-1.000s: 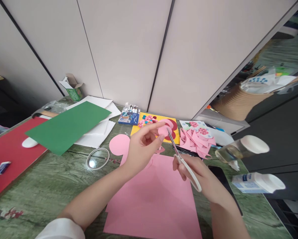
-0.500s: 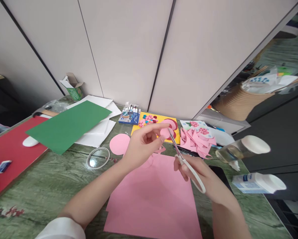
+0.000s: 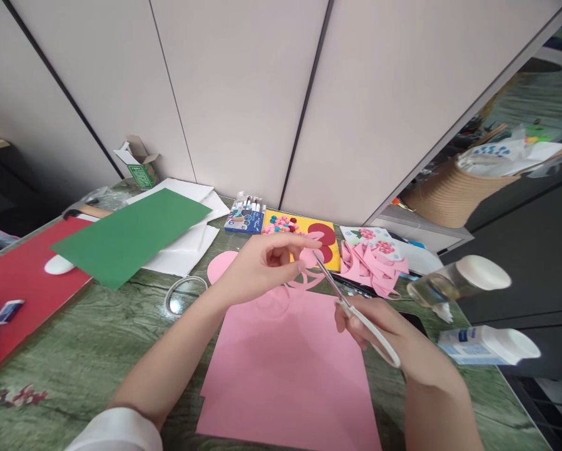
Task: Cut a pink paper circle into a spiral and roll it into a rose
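Observation:
My left hand (image 3: pixel 266 263) pinches a small piece of pink paper (image 3: pixel 310 257) between thumb and fingers, raised above the table. A curled pink strip (image 3: pixel 309 283) hangs below it. In my right hand (image 3: pixel 370 319) is a pair of scissors (image 3: pixel 356 311) with white handles, its blades pointing up and left to the paper's edge. Beneath both hands lie large pink sheets (image 3: pixel 285 369). A pink paper circle (image 3: pixel 219 266) shows partly behind my left wrist. Pink offcuts (image 3: pixel 370 266) are heaped beyond my right hand.
A yellow card (image 3: pixel 335 250) with dark red circles and small coloured pompoms stands behind my hands, beside a marker pack (image 3: pixel 245 216). Green paper (image 3: pixel 133 235), a red board (image 3: pixel 27 294) and a grey ring (image 3: pixel 173 300) lie left. A jar (image 3: pixel 459 279) and white bottle (image 3: pixel 490 346) stand right.
My left hand has shifted slightly left with the pink paper, and the strip below hangs lower and wider. My right hand has moved a little right and down with the scissors.

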`<act>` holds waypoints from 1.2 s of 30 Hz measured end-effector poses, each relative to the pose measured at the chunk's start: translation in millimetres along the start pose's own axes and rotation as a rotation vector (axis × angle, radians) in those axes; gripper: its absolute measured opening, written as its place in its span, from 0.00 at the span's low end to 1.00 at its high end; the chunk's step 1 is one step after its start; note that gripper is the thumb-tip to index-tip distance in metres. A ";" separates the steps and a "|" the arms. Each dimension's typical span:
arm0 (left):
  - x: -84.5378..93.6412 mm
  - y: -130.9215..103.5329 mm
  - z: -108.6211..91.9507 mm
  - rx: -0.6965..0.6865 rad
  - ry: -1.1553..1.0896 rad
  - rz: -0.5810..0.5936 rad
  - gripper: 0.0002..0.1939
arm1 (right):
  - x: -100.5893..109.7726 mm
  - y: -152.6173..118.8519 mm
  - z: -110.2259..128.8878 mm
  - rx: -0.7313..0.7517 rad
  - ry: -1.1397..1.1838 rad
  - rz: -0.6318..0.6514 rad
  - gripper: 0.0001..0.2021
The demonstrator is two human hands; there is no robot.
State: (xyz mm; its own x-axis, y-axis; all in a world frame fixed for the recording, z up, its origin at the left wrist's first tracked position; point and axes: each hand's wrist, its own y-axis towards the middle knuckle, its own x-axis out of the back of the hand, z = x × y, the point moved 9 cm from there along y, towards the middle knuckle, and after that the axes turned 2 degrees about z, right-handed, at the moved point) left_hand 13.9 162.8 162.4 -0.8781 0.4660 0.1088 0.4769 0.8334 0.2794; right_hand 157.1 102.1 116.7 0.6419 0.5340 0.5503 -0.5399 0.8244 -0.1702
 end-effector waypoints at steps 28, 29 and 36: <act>7.0 5.6 13.1 0.079 -0.081 -0.094 0.17 | 7.4 -0.3 -6.7 -0.066 -0.025 -0.046 0.15; 7.8 5.5 14.4 0.073 -0.099 -0.131 0.17 | 8.0 0.3 -6.1 -0.065 -0.025 -0.060 0.15; 6.3 3.2 15.5 0.030 -0.193 -0.237 0.14 | 9.0 1.0 -4.3 -0.061 -0.044 -0.093 0.15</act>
State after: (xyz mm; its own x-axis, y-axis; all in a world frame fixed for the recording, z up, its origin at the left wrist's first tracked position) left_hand 10.5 173.0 149.2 -0.9426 0.3031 -0.1403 0.2631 0.9326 0.2471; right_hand 164.6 108.5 118.0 0.6623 0.4474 0.6009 -0.4444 0.8804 -0.1657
